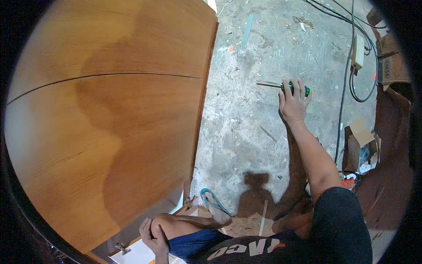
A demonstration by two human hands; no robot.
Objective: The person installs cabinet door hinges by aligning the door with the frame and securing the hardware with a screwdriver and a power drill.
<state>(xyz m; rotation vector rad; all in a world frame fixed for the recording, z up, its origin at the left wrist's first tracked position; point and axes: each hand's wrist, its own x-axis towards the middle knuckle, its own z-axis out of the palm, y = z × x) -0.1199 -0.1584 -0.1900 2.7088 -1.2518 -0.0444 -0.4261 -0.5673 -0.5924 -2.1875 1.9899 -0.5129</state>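
In my right hand (293,100), stretched far out over the concrete floor, is a screwdriver (270,84). My fingers lie over its green handle, and green shows between them and past the little finger. The metal shaft points left, and its tip is apart from everything around it. My left hand (153,235) rests on my bent knee with nothing in it, its fingers spread over the knee. Close to that knee is a large wooden panel (145,114) with a thin dark seam across it, which fills the left side.
Black cables (344,88) and a white power strip (358,52) run along the right. An open cardboard box (351,152) with bits inside stands below them. A metal hinge (123,249) sits on a white-faced board at lower left. A teal strip (247,30) lies on the floor.
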